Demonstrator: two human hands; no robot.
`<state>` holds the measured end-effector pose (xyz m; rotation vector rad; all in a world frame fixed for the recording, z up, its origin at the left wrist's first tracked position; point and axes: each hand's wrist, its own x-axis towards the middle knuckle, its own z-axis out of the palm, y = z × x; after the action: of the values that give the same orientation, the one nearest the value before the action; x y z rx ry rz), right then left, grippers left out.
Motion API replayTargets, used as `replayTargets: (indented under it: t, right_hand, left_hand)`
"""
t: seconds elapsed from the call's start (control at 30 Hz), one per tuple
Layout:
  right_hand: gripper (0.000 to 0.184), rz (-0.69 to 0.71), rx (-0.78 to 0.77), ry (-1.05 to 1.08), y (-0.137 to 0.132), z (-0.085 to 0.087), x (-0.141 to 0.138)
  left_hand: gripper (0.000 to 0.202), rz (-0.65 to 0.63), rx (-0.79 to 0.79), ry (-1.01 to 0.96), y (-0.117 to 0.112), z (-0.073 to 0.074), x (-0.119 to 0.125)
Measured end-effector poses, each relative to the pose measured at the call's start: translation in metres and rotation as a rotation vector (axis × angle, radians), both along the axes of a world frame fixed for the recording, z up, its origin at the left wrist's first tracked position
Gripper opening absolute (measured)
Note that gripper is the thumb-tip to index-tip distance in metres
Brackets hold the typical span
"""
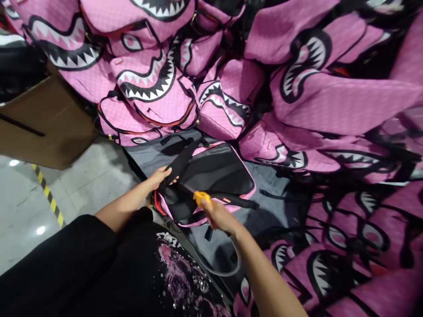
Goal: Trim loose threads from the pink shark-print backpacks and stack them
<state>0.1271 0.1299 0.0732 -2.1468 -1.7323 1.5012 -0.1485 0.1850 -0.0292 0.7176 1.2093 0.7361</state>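
Note:
A backpack (218, 171) with a black padded back and pink edges lies back-side up on a grey surface, in the middle of the view. My left hand (161, 176) is closed around its black shoulder strap (181, 163) at the left end. In my right hand (220, 213) is a yellow-orange tool (202, 197) with a thin tip, held over the lower part of the backpack. The tip points left toward the strap; whether it touches is unclear. A grey hose or cord (236, 264) loops below my right hand.
Pink backpacks with shark-mouth prints (148, 83) are heaped along the far side, and more (330, 259) lie at the right. A brown cardboard box (49, 119) stands at the left, above a floor with yellow-black tape (49, 198). The grey work surface (277, 198) shows around the backpack.

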Motion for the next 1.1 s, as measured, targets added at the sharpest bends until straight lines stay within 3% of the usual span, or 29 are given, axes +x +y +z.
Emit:
replayTargets:
  t: [0.07, 0.13, 0.23, 0.3, 0.37, 0.43, 0.5, 0.6, 0.67, 0.8, 0.9, 1.03, 1.1]
  right_hand:
    - [0.063, -0.102, 0.045, -0.062, -0.001, 0.011, 0.001]
    - [0.064, -0.09, 0.026, -0.021, 0.005, 0.022, 0.004]
    - [0.061, 0.036, -0.045, 0.094, 0.021, 0.035, 0.001]
    - [0.057, -0.019, 0.019, 0.011, 0.03, 0.042, -0.004]
    - [0.056, -0.002, 0.009, 0.014, 0.034, 0.048, -0.007]
    - [0.056, 0.065, -0.043, 0.063, 0.034, 0.054, -0.007]
    - [0.057, 0.027, -0.009, -0.052, 0.029, 0.058, -0.001]
    - [0.061, 0.011, -0.035, -0.154, 0.015, 0.061, 0.017]
    - [0.066, 0.06, -0.133, -0.118, 0.003, 0.063, 0.033]
    - [0.064, -0.039, -0.103, -0.466, -0.023, 0.069, 0.061]
    - [0.06, -0.037, -0.247, -0.224, -0.044, 0.075, 0.075]
    - [0.056, -0.226, -0.117, -0.26, -0.078, 0.083, 0.088]
    - [0.058, -0.224, -0.158, -0.096, -0.101, 0.085, 0.091]
  left_hand:
    - [0.033, -0.008, -0.145, -0.193, 0.006, -0.006, -0.01]
    - [0.031, -0.031, -0.252, -0.267, 0.009, -0.009, -0.016]
    - [0.035, -0.062, -0.259, -0.139, 0.011, -0.009, -0.011]
    - [0.041, -0.048, -0.223, -0.071, 0.009, -0.007, -0.001]
    - [0.048, -0.111, -0.063, 0.121, 0.003, -0.003, 0.011]
    - [0.06, -0.256, 0.24, 0.511, -0.005, 0.002, 0.023]
    - [0.066, -0.432, 0.525, 0.91, -0.014, 0.006, 0.034]
    - [0.061, -0.64, 0.669, 1.156, -0.028, 0.011, 0.044]
    - [0.057, -0.7, 0.739, 1.174, -0.04, 0.015, 0.048]
    - [0.071, -0.824, 0.895, 1.048, -0.075, 0.019, 0.067]
    - [0.091, -0.963, 0.768, 0.986, -0.098, 0.017, 0.09]
    - [0.078, -0.851, 0.64, 0.881, -0.105, 0.012, 0.108]
    - [0.061, -0.775, 0.603, 0.798, -0.099, 0.011, 0.105]
